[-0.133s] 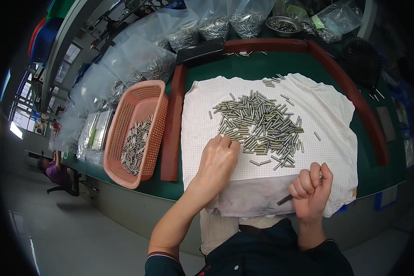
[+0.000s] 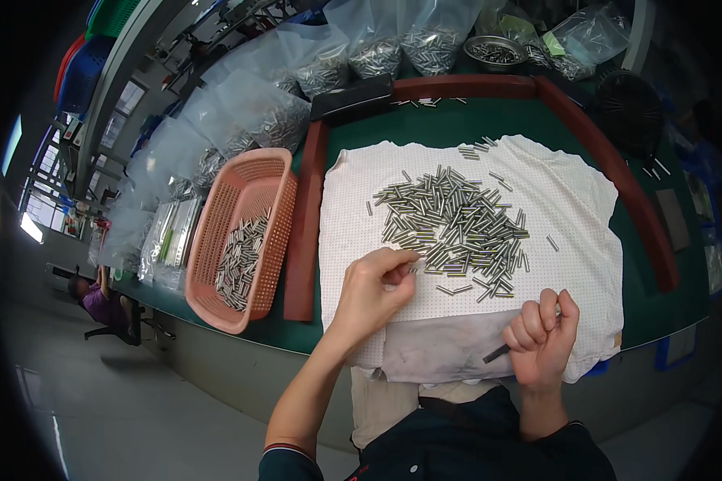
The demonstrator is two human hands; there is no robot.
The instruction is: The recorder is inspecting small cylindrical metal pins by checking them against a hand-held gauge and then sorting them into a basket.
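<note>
A loose pile of short shiny metal pins (image 2: pixel 457 220) lies on a white dotted cloth (image 2: pixel 353 180). My left hand (image 2: pixel 371 290) is at the pile's near left edge, thumb and fingers pinched together; a small metal pin (image 2: pixel 413 270) shows at their tips. Nearer to me on the right, my right hand (image 2: pixel 540 337) is curled palm-up around a dark stick-like tool (image 2: pixel 496 353). The tool's dark end sticks out on the left; its middle is hidden in the fist. Below the pile a greyish stained cloth (image 2: pixel 445 349) lies along the front edge.
A pink plastic basket (image 2: pixel 203 264) partly filled with pins stands at left. Brownish-red bars (image 2: pixel 301 240) frame the green tabletop (image 2: pixel 377 122). Clear bags (image 2: pixel 375 52) of pins and a metal bowl (image 2: pixel 496 53) line the back. Far left, a person (image 2: pixel 108 305) sits.
My left hand has turned and opened out from a tight downward bunch to a sideways pinch, slightly lower. My right hand stays in place. The view shifts slightly.
</note>
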